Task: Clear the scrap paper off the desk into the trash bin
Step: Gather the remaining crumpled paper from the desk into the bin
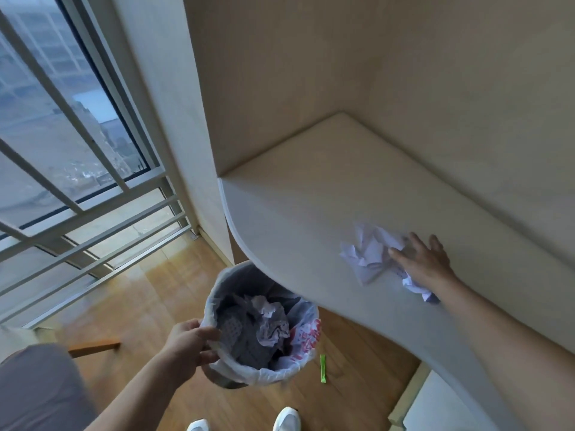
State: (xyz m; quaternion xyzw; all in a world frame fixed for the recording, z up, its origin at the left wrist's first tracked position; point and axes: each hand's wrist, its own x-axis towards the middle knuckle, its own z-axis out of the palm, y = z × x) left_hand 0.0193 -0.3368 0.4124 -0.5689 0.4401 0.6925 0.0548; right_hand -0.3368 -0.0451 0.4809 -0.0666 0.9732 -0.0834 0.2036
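While a person stands at a pale cream table [311, 213] with a rounded front edge, their right hand [426, 262] lies flat with fingers spread and open on a heap of crumpled white scrap paper [370, 256], which sits near that front edge. Nothing is pinched; the palm only presses the sheets. More creased paper shows under the wrist, toward the person.

Down below, the left hand [191, 345] has its grip closed on the rim of a round trash bin [264, 374] lined with a thin white plastic bag, held just under the table's curved front edge. Crumpled paper already lies inside it. Red printing on the bag liner is too distorted to read.

Paper like this looks very light, soft and springy, likely to slide easily across the smooth top, so sweeping from its far side toward the edge should serve. Loose scraps could flutter past the bin.

A small green stick [323, 368] lies on the wooden floor [124, 306] beside the bin.
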